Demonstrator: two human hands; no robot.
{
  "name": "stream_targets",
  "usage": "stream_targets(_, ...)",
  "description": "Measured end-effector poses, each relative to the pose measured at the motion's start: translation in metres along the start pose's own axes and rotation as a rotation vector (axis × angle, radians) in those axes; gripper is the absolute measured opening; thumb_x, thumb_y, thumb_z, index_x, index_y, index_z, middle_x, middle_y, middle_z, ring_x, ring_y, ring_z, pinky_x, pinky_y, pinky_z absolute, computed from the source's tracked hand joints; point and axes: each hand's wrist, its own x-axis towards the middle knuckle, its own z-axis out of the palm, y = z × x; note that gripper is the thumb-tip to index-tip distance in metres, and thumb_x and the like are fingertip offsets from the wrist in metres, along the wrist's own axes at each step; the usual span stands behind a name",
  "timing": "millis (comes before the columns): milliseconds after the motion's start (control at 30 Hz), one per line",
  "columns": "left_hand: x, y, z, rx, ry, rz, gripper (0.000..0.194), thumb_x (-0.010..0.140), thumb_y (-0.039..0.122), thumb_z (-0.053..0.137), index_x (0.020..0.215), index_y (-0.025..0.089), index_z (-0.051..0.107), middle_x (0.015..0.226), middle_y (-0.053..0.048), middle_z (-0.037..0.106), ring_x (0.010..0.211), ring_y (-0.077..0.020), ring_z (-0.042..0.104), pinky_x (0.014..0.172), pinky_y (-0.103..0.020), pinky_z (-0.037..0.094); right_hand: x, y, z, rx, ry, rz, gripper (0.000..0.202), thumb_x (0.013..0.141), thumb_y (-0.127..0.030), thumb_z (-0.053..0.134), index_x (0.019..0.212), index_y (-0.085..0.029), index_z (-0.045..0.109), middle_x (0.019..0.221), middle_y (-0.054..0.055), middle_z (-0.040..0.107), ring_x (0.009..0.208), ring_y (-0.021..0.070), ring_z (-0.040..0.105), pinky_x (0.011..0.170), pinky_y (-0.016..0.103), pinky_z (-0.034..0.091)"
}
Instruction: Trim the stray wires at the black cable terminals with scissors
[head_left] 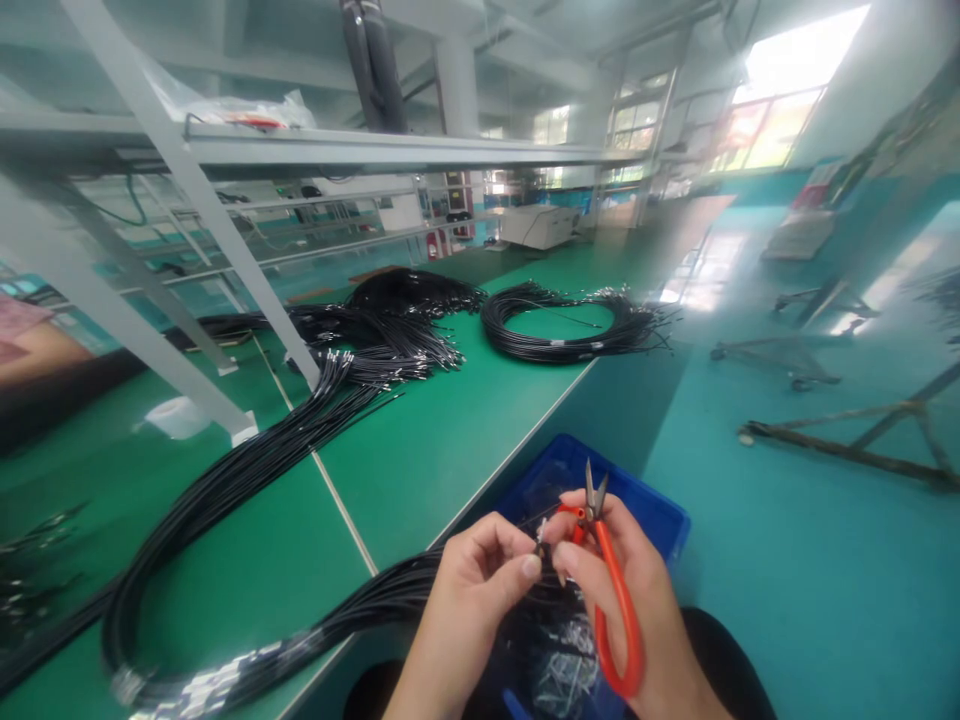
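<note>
While the tabletop (pixel 450 430) carries black cables (pixel 169 520) that curve around to its near edge, a bin (pixel 630 487) stands below that edge, the right hand (pixel 660 600) above it holding snips (pixel 616 570) with blades parted and the left hand (pixel 487 570) pinching a cable end (pixel 540 550) close beside the right fingertips.

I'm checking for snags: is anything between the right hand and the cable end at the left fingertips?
Nothing visible: the right hand, holding red-handled scissors, is right beside the cable end that the left hand pinches.
</note>
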Motion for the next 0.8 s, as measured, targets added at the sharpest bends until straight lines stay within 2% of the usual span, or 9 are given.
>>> stream_targets(67,0.0,-0.001,0.002,0.05,0.028,0.003,0.019,0.071,0.025,0.07,0.065,0.013,0.056,0.058,0.003,0.052,0.055,-0.0084,0.039,0.053,-0.018,0.03,0.001,-0.001,0.002,-0.081,0.045,-0.041,0.031,0.071,-0.025,0.071,0.096,-0.024,0.053,0.076,-0.002,0.064,0.069,0.0131,0.059,0.067,0.023,0.049)
stream_targets(200,-0.001,-0.004,0.006,0.114,0.03,0.008,0.019,0.071,0.026,0.069,0.064,0.013,0.056,0.061,0.001,0.055,0.059,-0.0115,0.046,0.058,-0.021,0.035,0.001,0.003,0.008,-0.17,0.136,-0.065,0.033,0.066,-0.02,0.074,0.093,-0.024,0.055,0.074,-0.003,0.064,0.068,0.0129,0.061,0.064,0.021,0.051)
stream_targets(400,-0.002,0.0,0.005,0.011,0.009,-0.006,0.02,0.07,0.025,0.069,0.062,0.014,0.055,0.058,0.003,0.055,0.054,-0.0084,0.041,0.052,-0.019,0.031,0.0,0.013,0.006,-0.081,0.099,-0.092,0.026,0.07,-0.024,0.07,0.091,-0.025,0.054,0.07,-0.004,0.063,0.061,0.0108,0.061,0.058,0.018,0.051)
stream_targets(500,-0.001,0.001,0.005,0.045,0.023,0.0,0.02,0.071,0.025,0.068,0.062,0.014,0.054,0.058,0.003,0.054,0.054,-0.0085,0.04,0.053,-0.019,0.031,-0.002,0.012,0.008,-0.108,0.132,-0.1,0.026,0.07,-0.024,0.07,0.091,-0.024,0.054,0.071,-0.004,0.063,0.063,0.0114,0.061,0.059,0.019,0.051)
stream_targets(633,-0.002,-0.002,0.007,0.169,0.072,0.005,0.019,0.073,0.025,0.065,0.064,0.014,0.053,0.06,0.002,0.052,0.058,-0.0103,0.043,0.055,-0.02,0.034,-0.004,0.007,0.013,-0.269,0.237,-0.15,0.025,0.071,-0.025,0.066,0.092,-0.025,0.054,0.073,-0.003,0.063,0.071,0.0141,0.063,0.068,0.023,0.051)
stream_targets(800,-0.005,-0.004,0.007,0.259,0.085,-0.003,0.018,0.075,0.026,0.063,0.066,0.014,0.054,0.062,0.001,0.053,0.059,-0.0123,0.045,0.056,-0.022,0.035,-0.011,0.006,0.016,-0.568,0.297,-0.196,0.021,0.076,-0.03,0.058,0.096,-0.026,0.053,0.079,-0.001,0.065,0.071,0.0179,0.064,0.063,0.027,0.05)
